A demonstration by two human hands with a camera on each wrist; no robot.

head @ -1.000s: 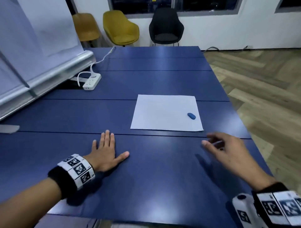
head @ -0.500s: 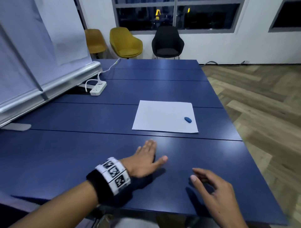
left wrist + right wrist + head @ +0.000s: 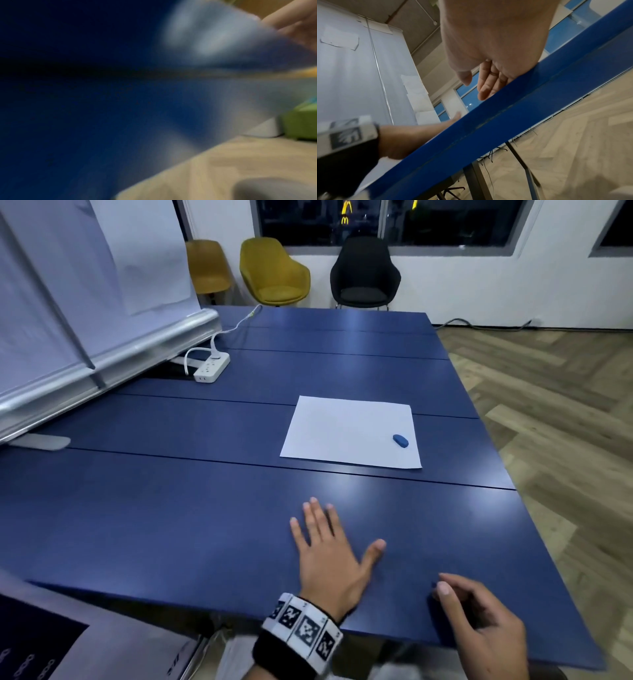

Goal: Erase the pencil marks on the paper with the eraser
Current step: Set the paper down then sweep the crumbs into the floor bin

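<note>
- Head view: a white sheet of paper (image 3: 349, 433) lies flat on a dark blue table (image 3: 171, 508); all places below are given relative to the paper.
- A small blue eraser (image 3: 400, 441) rests on the paper, near its right edge & toward the near right corner. Nothing touches it.
- Pencil marks on the paper can't be made out from here (sheet reads plain white).
- Left hand (image 3: 330, 556) lies flat on the table, nearer the viewer than the paper & well apart from it, fingers spread & straight, thumb out to the right. It holds nothing. A black band with black-and-white square markers (image 3: 303, 628) wraps that wrist.
- Right hand (image 3: 479, 621) sits nearer still, toward the near right, over the table edge; fingers loosely curled, relaxed, holding nothing.
- Beyond the paper & to its left: a white power strip (image 3: 211, 367) w/ cord, beside a tilted whiteboard (image 3: 68, 302).
- Far beyond the paper: two yellow chairs (image 3: 274, 272) & a black chair (image 3: 364, 273) against the wall.
- Left wrist view: very blurred; blue table (image 3: 85, 121), a bit of finger top right; wood floor below.
- Right wrist view: right hand (image 3: 491, 44) seen from beneath, fingers (image 3: 486, 86) loosely bent above the table edge (image 3: 488, 128), empty. Left hand (image 3: 412, 138) rests on the tabletop. Paper & eraser not visible.
</note>
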